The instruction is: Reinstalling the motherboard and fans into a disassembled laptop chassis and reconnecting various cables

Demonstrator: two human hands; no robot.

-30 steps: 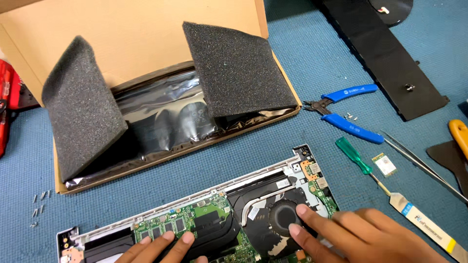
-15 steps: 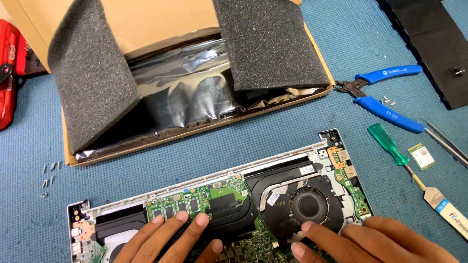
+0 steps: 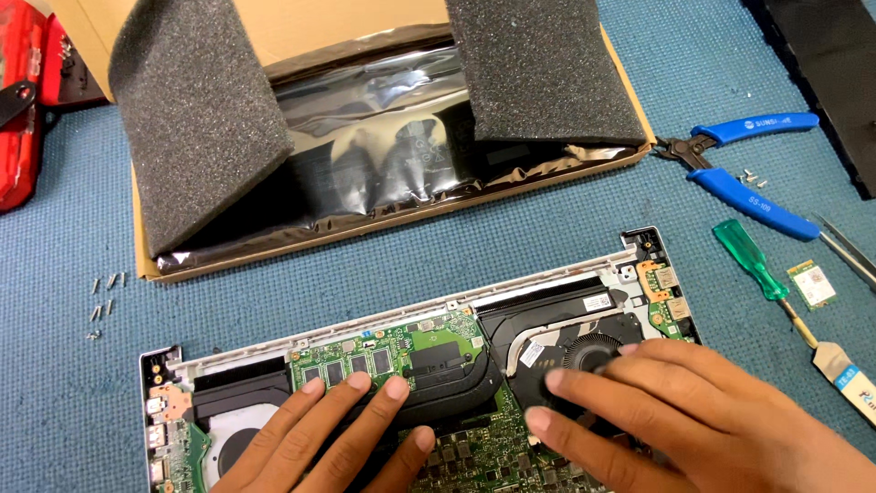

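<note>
Near the bottom edge of the view, an opened laptop [image 3: 429, 365] lies on the blue mat [image 3: 511, 246] with its back cover off, green circuit board and black heat pipes exposed. The left hand [image 3: 328, 438] rests flat on the board, fingers spread and gripping nothing, fingertips just below the memory chips. The right hand [image 3: 675, 420] also lies open and flat, its fingers covering most of the round cooling fan [image 3: 584, 351] at the right of the chassis.

Beyond the laptop, a cardboard box [image 3: 301, 27] holds a part in a shiny anti-static bag [image 3: 383, 155] between two grey foam blocks [image 3: 196, 119]. To the right lie blue-handled pliers [image 3: 748, 187], a green-handled screwdriver [image 3: 753, 265], a small wireless card [image 3: 810, 283] and a few loose screws [image 3: 750, 178]; more screws [image 3: 102, 301] sit at the left.

The risks, as I judge them: bare fingers pressing on a live-looking board could bend small components or pass static to them, and pressure on the fan could strain its blades or hub. A sleeve or wrist sweeping sideways could scatter the unguarded screws, which lie loose on the mat, or knock the little card off toward the edge.
</note>
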